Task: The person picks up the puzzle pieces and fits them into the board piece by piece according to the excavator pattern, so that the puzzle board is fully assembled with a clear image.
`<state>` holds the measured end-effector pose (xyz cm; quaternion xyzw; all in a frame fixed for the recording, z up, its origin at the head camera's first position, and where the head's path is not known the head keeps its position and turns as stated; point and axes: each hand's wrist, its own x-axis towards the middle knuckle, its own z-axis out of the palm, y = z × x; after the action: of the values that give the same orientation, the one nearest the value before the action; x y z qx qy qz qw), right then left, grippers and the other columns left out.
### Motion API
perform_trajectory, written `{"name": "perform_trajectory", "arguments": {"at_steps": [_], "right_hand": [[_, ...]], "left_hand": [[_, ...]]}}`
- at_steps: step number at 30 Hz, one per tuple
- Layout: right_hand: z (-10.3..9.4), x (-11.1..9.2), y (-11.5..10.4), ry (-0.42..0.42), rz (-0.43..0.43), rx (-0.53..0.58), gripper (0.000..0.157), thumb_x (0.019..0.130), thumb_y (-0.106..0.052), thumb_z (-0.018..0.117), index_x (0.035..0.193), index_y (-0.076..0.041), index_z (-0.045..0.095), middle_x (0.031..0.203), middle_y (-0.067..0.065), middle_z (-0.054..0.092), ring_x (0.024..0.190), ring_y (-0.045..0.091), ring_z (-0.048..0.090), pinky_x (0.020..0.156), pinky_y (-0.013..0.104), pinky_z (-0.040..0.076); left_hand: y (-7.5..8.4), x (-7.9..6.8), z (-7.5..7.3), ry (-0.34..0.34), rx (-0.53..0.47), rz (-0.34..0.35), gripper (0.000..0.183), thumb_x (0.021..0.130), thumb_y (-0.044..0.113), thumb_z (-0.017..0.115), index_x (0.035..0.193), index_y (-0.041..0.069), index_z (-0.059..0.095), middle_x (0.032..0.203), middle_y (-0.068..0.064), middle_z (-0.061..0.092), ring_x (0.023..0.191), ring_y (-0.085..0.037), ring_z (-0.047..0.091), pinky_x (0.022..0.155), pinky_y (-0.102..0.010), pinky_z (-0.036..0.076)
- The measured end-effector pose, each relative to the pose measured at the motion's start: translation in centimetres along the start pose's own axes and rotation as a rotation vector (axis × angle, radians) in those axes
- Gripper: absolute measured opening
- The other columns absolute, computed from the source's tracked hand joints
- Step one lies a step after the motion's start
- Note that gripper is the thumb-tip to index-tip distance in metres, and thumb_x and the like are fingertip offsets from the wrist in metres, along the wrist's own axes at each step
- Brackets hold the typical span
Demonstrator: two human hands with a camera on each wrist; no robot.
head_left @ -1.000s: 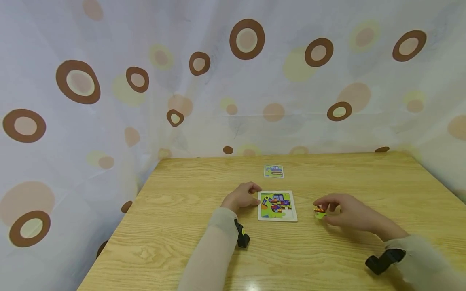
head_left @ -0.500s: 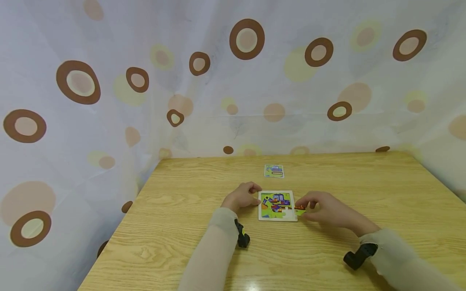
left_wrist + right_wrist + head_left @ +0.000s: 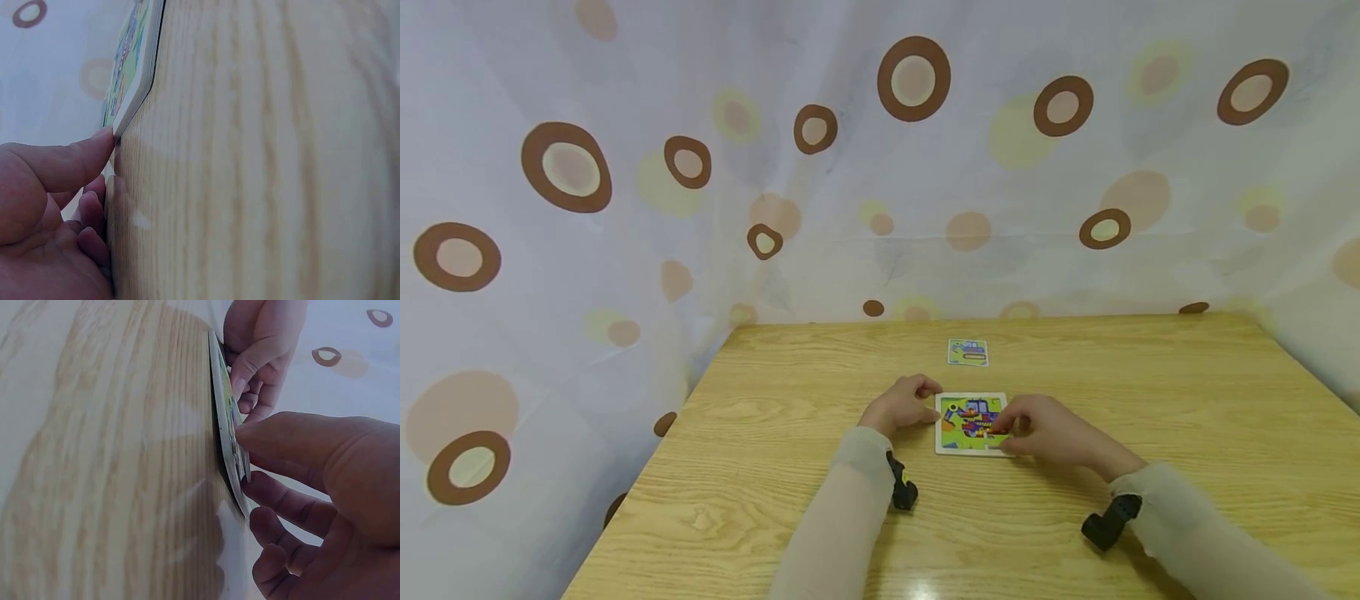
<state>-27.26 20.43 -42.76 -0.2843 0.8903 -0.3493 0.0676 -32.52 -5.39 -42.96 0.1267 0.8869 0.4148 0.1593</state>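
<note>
On the wooden table lies a square jigsaw puzzle board with a white rim and a digger picture in purple, green and orange. My left hand rests at its left edge. In the left wrist view the thumb touches a corner of the board, and the other fingers are loosely bent. Over the board's right side, my right hand pinches a puzzle piece between thumb and fingers. That piece is mostly hidden by the fingers. A small pale gap shows near the lower middle of the picture.
Behind the board a small picture card with a similar digger lies flat on the table. A white curtain with brown rings hangs along the back and left side.
My right hand has moved left with the puzzle piece, from beside the board to over its lower right part. The left hand has stayed at the board's left edge.
</note>
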Motion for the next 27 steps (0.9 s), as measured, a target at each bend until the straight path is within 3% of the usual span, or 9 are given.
{"name": "perform_trajectory", "arguments": {"at_steps": [13, 21, 27], "right_hand": [[0.1, 0.8, -0.3, -0.033, 0.013, 0.002, 0.014, 0.085, -0.008, 0.076, 0.098, -0.011, 0.077, 0.094, 0.000, 0.062, 0.077, 0.016, 0.052, 0.065, 0.028, 0.046], [0.0, 1.1, -0.3, -0.060, -0.032, -0.057, 0.013, 0.087, -0.007, 0.075, 0.098, -0.014, 0.078, 0.100, -0.004, 0.063, 0.090, 0.017, 0.055, 0.078, 0.034, 0.047], [0.2, 1.1, -0.3, -0.058, -0.024, -0.047, 0.012, 0.087, -0.006, 0.074, 0.097, -0.013, 0.079, 0.098, -0.004, 0.063, 0.090, 0.017, 0.056, 0.078, 0.033, 0.048]], "left_hand": [[-0.1, 0.3, 0.0, -0.004, 0.000, 0.002, 0.037, 0.090, 0.008, 0.073, 0.126, 0.011, 0.063, 0.124, -0.006, 0.055, 0.118, -0.023, 0.049, 0.103, -0.039, 0.039], [-0.2, 0.4, 0.0, -0.003, 0.004, 0.000, 0.038, 0.089, 0.008, 0.074, 0.126, 0.011, 0.063, 0.121, -0.005, 0.055, 0.114, -0.021, 0.049, 0.102, -0.038, 0.039], [-0.2, 0.3, 0.0, -0.001, -0.015, -0.013, 0.037, 0.089, 0.008, 0.074, 0.125, 0.011, 0.063, 0.120, -0.004, 0.054, 0.113, -0.021, 0.048, 0.102, -0.038, 0.039]]}}
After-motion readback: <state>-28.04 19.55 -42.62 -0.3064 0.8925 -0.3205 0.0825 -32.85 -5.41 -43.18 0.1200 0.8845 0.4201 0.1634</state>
